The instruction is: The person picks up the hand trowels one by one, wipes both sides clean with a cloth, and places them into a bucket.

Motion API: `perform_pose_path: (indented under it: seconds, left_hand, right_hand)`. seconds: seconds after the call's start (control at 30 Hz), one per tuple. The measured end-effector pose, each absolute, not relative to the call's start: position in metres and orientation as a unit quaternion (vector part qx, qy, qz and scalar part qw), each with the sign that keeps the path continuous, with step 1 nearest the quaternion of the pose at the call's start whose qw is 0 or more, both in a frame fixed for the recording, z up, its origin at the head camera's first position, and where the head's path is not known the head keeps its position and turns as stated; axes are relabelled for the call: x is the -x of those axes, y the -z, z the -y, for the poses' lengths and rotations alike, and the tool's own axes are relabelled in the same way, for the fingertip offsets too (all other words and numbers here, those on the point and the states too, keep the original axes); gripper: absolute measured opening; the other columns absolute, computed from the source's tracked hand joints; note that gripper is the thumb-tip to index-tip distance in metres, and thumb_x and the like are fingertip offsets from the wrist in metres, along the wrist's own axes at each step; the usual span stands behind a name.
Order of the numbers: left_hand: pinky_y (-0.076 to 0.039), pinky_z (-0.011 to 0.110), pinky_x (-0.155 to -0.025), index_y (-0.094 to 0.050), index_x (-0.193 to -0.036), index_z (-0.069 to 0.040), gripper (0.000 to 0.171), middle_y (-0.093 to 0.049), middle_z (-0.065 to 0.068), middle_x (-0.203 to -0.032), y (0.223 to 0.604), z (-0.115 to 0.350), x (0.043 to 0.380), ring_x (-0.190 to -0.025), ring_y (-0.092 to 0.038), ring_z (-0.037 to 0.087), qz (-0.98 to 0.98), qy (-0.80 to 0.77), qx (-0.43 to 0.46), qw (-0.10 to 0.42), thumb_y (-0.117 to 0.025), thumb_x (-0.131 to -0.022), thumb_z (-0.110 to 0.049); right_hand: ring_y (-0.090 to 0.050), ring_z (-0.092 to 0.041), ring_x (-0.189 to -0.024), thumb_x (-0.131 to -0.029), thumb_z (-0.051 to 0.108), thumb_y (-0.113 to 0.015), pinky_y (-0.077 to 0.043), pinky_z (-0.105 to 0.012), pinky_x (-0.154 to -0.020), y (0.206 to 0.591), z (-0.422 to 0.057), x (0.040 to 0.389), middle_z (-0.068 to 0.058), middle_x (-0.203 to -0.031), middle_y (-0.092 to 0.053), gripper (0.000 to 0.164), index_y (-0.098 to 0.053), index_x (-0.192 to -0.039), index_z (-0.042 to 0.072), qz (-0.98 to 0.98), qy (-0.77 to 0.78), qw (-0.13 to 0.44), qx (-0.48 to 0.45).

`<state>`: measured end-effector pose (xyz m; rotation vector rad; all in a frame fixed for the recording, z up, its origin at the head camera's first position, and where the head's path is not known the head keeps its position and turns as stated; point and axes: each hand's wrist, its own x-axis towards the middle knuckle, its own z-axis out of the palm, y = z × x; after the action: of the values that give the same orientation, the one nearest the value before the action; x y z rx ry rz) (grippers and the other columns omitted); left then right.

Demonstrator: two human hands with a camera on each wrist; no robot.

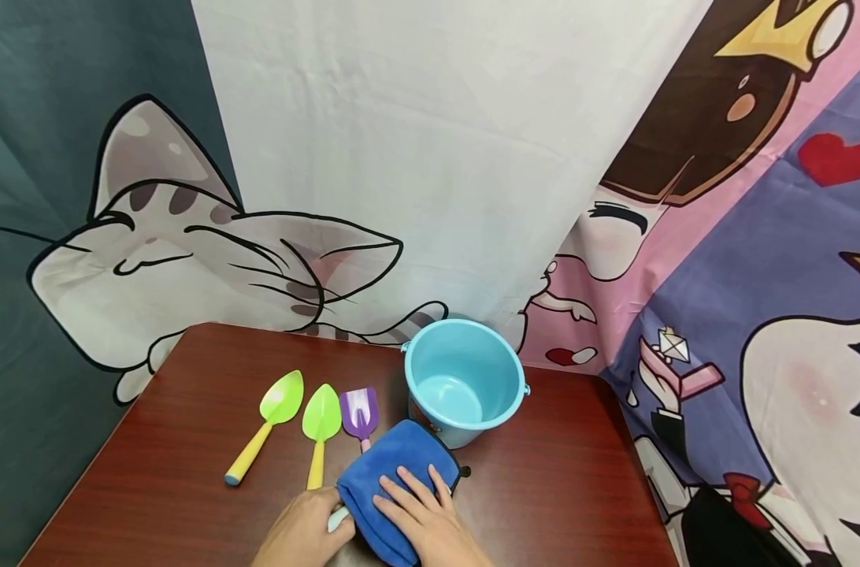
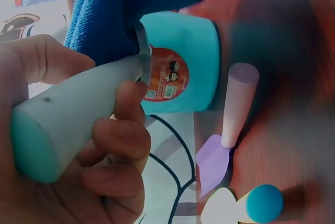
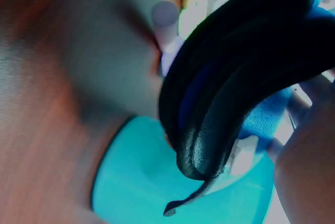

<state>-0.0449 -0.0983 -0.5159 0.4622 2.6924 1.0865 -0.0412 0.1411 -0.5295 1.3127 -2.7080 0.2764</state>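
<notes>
In the head view my left hand (image 1: pixel 304 526) grips the white handle (image 1: pixel 338 518) of a toy sand tool. Its teal end cap shows in the left wrist view, and a blue cloth (image 1: pixel 402 480) with black edging covers its head. My right hand (image 1: pixel 426 512) holds the cloth around that head, four fingers spread on top and the thumb hidden beneath. In the right wrist view the cloth's black edging (image 3: pixel 209 114) hangs in folds, with a short black cord and a white tag. Behind the cloth stands a light blue bucket (image 1: pixel 497 405).
Two green toy trowels with yellow handles, one to the left (image 1: pixel 283 399) and one beside it (image 1: pixel 322 417), lie on the brown table (image 1: pixel 161 441). A purple toy shovel (image 1: pixel 360 413) lies next to them. A printed cloth backdrop (image 1: pixel 430 157) hangs behind the table.
</notes>
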Motion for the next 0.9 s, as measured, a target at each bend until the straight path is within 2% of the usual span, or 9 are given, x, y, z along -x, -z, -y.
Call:
perform_pose_path:
  seconds: [0.1, 0.17, 0.27, 0.33, 0.4, 0.57, 0.67, 0.9]
  left_hand:
    - [-0.034, 0.022, -0.049, -0.056, -0.072, -0.020, 0.010, -0.043, -0.015, -0.061, 0.5154, 0.0973, 0.0451, -0.053, -0.040, 0.000, -0.912, -0.363, -0.162, 0.105, -0.062, -0.079, -0.024]
    - [-0.034, 0.022, -0.050, -0.056, -0.072, -0.020, 0.010, -0.043, -0.015, -0.062, 0.5156, 0.0961, 0.0453, -0.054, -0.040, 0.000, -0.911, -0.361, -0.167, 0.108, -0.062, -0.079, -0.024]
    - [-0.033, 0.022, -0.049, -0.055, -0.072, -0.021, 0.010, -0.042, -0.014, -0.061, 0.5146, 0.0948, 0.0456, -0.054, -0.039, 0.000, -0.909, -0.362, -0.171, 0.114, -0.063, -0.078, -0.024]
    - [-0.033, 0.022, -0.049, -0.054, -0.072, -0.021, 0.010, -0.042, -0.014, -0.061, 0.5143, 0.0946, 0.0455, -0.053, -0.039, 0.000, -0.909, -0.362, -0.174, 0.111, -0.062, -0.077, -0.023]
    - [-0.034, 0.022, -0.050, -0.057, -0.075, -0.019, 0.006, -0.044, -0.015, -0.063, 0.5138, 0.0951, 0.0450, -0.054, -0.040, 0.000, -0.909, -0.362, -0.176, 0.106, -0.063, -0.076, -0.022]
    - [-0.040, 0.024, -0.054, -0.065, -0.087, -0.013, 0.014, -0.054, -0.015, -0.074, 0.5140, 0.0971, 0.0434, -0.061, -0.044, -0.001, -0.907, -0.365, -0.182, 0.103, -0.063, -0.076, -0.021]
    - [-0.041, 0.024, -0.055, -0.065, -0.087, -0.014, 0.014, -0.056, -0.014, -0.076, 0.5142, 0.0983, 0.0428, -0.061, -0.045, -0.001, -0.906, -0.367, -0.182, 0.104, -0.064, -0.076, -0.022]
    - [-0.039, 0.023, -0.054, -0.066, -0.086, -0.016, 0.013, -0.053, -0.017, -0.073, 0.5148, 0.1011, 0.0417, -0.060, -0.043, -0.003, -0.905, -0.371, -0.189, 0.081, -0.066, -0.075, -0.021]
  right_hand:
    - [-0.017, -0.022, -0.139, -0.086, 0.068, -0.036, -0.001, -0.049, -0.106, 0.5374, -0.1397, 0.0406, 0.002, -0.152, -0.021, 0.076, -0.023, -0.147, 0.025, 0.895, -0.085, 0.101, -0.426]
    - [-0.021, -0.023, -0.138, -0.086, 0.057, -0.045, -0.005, -0.051, -0.105, 0.5402, -0.1385, 0.0403, 0.002, -0.151, -0.023, 0.072, -0.025, -0.147, 0.024, 0.896, -0.084, 0.123, -0.418]
    - [-0.026, -0.023, -0.136, -0.070, 0.033, -0.067, -0.009, -0.053, -0.102, 0.5419, -0.1374, 0.0402, 0.001, -0.150, -0.028, 0.085, -0.028, -0.146, 0.023, 0.899, -0.091, 0.138, -0.406]
    - [-0.028, -0.023, -0.135, -0.060, 0.021, -0.073, -0.010, -0.053, -0.102, 0.5416, -0.1372, 0.0400, 0.002, -0.148, -0.030, 0.095, -0.030, -0.145, 0.024, 0.903, -0.095, 0.138, -0.397]
    - [-0.030, -0.023, -0.134, -0.058, 0.013, -0.074, -0.012, -0.053, -0.102, 0.5412, -0.1372, 0.0398, 0.002, -0.147, -0.033, 0.096, -0.032, -0.144, 0.023, 0.906, -0.097, 0.140, -0.388]
    - [-0.035, -0.023, -0.131, -0.072, 0.012, -0.067, -0.018, -0.055, -0.100, 0.5399, -0.1379, 0.0391, 0.002, -0.143, -0.039, 0.076, -0.038, -0.141, 0.023, 0.911, -0.099, 0.155, -0.369]
    - [-0.035, -0.023, -0.131, -0.077, 0.015, -0.064, -0.019, -0.054, -0.101, 0.5396, -0.1391, 0.0385, 0.002, -0.142, -0.040, 0.067, -0.040, -0.140, 0.024, 0.915, -0.108, 0.153, -0.358]
    - [-0.037, -0.022, -0.130, -0.076, 0.004, -0.060, -0.023, -0.053, -0.101, 0.5398, -0.1438, 0.0397, 0.003, -0.139, -0.044, 0.061, -0.049, -0.132, 0.024, 0.919, -0.122, 0.162, -0.337]
